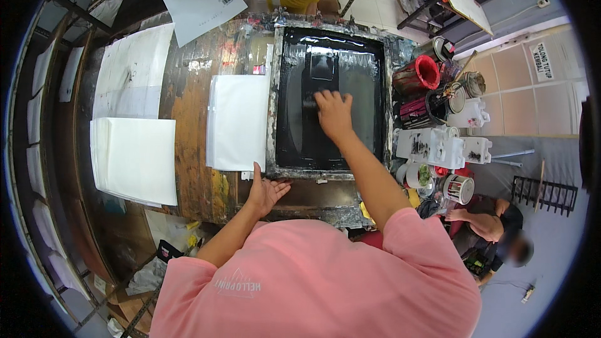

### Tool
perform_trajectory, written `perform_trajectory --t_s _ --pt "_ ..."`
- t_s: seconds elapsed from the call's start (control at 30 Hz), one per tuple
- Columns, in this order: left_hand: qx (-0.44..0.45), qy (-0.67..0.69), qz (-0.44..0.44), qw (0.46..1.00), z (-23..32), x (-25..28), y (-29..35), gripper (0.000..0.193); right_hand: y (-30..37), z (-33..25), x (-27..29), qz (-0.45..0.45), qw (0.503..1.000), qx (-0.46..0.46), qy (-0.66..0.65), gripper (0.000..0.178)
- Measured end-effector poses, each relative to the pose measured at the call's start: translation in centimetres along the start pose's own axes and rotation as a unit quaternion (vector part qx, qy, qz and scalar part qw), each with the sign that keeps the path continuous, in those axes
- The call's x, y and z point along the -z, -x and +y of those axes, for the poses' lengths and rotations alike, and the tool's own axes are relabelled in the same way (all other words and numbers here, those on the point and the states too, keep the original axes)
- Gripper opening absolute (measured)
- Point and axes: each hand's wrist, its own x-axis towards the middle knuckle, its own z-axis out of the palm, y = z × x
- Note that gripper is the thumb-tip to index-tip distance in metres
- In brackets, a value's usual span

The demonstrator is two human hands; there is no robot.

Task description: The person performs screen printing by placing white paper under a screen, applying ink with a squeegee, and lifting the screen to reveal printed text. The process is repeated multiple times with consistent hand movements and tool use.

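Pink shirt (313,275), mine, nearest. My left hand (268,195), 11 o'clock: palm up, fingers loosely spread, beside the frame (273,112), near-left corner. My right hand (335,114), 12 o'clock: fingers curled over its black interior; I cannot tell on what. Frame, 12 o'clock: probably stiff, slippery inside; best held by the rim. White sheets (238,122), 11 o'clock: likely light, easily creased. Red tub (416,77), 1 o'clock.

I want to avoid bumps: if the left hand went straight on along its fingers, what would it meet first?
The left hand would probably meet the near edge of the frame first, though heights are hard to judge.
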Motion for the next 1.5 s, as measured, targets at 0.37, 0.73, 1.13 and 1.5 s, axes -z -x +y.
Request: perform_trajectory --t_s 0.37,0.73,1.13,1.5 --pt "-0.060 -0.061 -0.018 0.996 -0.1 -2.4 2.7 0.112 4.1 -0.4 5.3 -0.165 0.985 0.038 0.018 0.043" --pt "-0.390 -0.123 -0.293 0.864 5.3 -12.0 11.2 0.074 2.7 -6.7 23.5 0.176 0.984 0.025 0.024 0.049" --pt "-0.404 -0.645 0.446 0.471 10.4 7.5 -0.4 0.036 -4.5 -5.2 29.3 0.193 0.981 0.007 0.014 0.053" --pt "-0.456 -0.620 0.392 0.504 10.7 2.1 2.2 0.022 -4.6 -5.5 29.5 0.222 0.975 0.011 -0.018 0.056"
